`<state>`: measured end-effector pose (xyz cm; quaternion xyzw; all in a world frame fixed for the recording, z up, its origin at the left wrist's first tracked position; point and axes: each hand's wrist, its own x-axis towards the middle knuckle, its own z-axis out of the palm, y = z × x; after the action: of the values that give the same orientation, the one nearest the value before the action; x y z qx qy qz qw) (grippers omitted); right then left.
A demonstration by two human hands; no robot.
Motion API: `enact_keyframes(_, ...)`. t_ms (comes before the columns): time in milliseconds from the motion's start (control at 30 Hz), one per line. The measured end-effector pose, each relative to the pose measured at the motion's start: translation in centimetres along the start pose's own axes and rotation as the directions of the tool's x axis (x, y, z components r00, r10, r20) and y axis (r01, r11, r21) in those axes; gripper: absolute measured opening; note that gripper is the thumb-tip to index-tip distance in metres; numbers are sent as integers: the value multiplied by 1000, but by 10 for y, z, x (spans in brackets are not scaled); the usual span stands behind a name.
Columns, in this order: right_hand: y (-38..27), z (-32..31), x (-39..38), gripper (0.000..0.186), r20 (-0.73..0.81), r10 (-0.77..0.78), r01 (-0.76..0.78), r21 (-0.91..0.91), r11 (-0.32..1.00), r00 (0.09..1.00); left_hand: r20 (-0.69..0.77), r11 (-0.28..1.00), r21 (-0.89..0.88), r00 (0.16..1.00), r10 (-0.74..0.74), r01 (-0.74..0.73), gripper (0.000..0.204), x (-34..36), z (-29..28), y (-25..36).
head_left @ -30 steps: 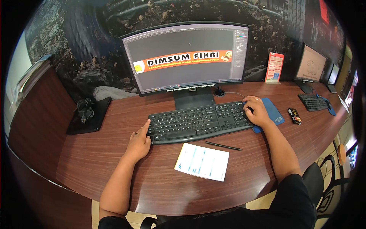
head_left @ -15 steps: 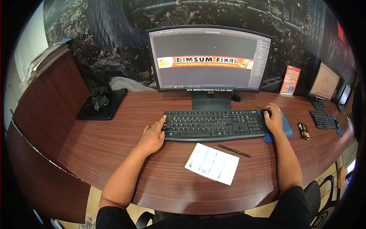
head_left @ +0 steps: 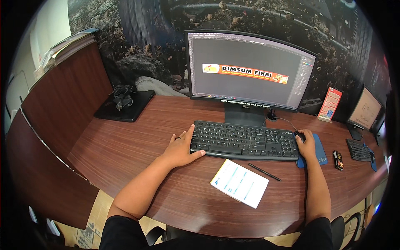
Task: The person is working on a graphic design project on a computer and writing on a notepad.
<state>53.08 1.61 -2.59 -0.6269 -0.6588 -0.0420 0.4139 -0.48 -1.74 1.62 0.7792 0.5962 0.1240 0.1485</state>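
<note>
My left hand lies at the left end of a black keyboard. Its fingers reach along the keyboard's left edge, and the thumb is stretched out over the front left corner. Over a dark computer mouse, mostly hidden, curves my right hand. The mouse rests on a blue mouse pad. Behind the keyboard stands a curved monitor, showing an orange and white banner on a dark grey editing window.
A printed paper pad and a black pen lie before the keyboard. To the right are a small black box, a red-and-white stand card and a second keyboard. A black flat device with a coiled cable sits left.
The banner on the screen appears smaller, with more grey around it. My left thumb has spread out over the keyboard's corner. The whole view has shifted and tilted slightly.
</note>
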Motion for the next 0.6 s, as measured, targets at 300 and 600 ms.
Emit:
enact_keyframes(300,1,0,-1,27,-8,-7,7,-1,1000,1000,-5,1000,6,1000,14,-14,111,0,0,0)
enact_keyframes(600,4,1,0,28,5,-8,8,6,1000,1000,-10,1000,21,1000,18,-18,110,1,2,-1)
